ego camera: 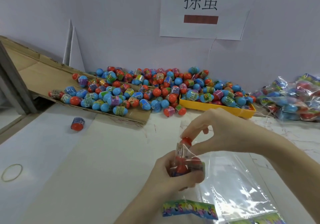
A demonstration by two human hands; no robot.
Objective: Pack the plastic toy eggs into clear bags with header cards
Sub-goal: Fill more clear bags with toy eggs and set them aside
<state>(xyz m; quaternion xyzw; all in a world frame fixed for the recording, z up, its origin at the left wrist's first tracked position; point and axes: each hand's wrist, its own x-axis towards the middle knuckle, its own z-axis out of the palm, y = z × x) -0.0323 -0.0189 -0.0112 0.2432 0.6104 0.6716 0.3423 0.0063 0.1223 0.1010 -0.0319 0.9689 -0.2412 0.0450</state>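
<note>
— Head view: what are the hands doing?

— The left hand (170, 173) curls its fingers round a clear bag (186, 161) with a few toy eggs already in it, near the middle of the white table (86, 154). The right hand (223, 130) pinches a red-topped egg (186, 141) between thumb and forefinger at the bag's mouth, its other fingers loosely bent above.

— Where is the rest of the stock?

— A big pile of eggs (138, 88), blue and red with printed wrap bands, lies against the far wall. Its left part spreads over a sloping cardboard sheet (34, 74); its right part fills a yellow tray (216, 108). One stray egg (77, 123) sits alone on the table, nearer and to the left of the cardboard.

— And the packing supplies?

— Empty clear bags (233, 180) lie flat just right of the left hand, and a colourful header card (189, 210) sits at the near edge, below it. Filled bags (290, 99) are heaped at far right, beside the tray. A rubber band (11, 172) lies at the near left. On the wall hangs a paper sign (204, 12) with two large characters.
</note>
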